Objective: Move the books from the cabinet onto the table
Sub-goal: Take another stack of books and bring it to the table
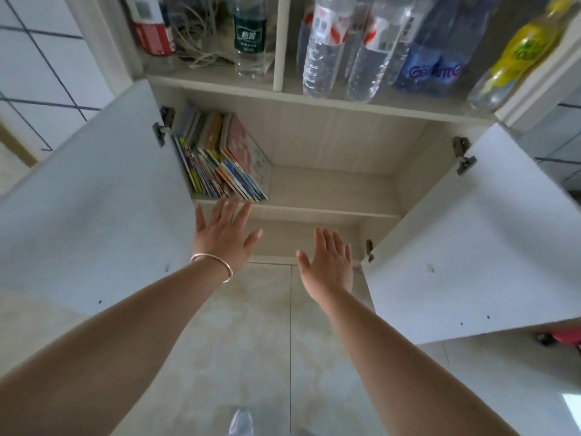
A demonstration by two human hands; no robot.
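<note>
Leaning row of thin colourful paperback books [220, 158] just beyond flat, splayed, empty left hand [224, 232], spines facing out; right hand [328, 262] likewise empty, farther.

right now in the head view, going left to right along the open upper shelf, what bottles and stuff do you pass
red and white container → tangle of cables → green-label bottle → shelf divider → two clear water bottles → blue-label bottles → yellow bottle
</note>
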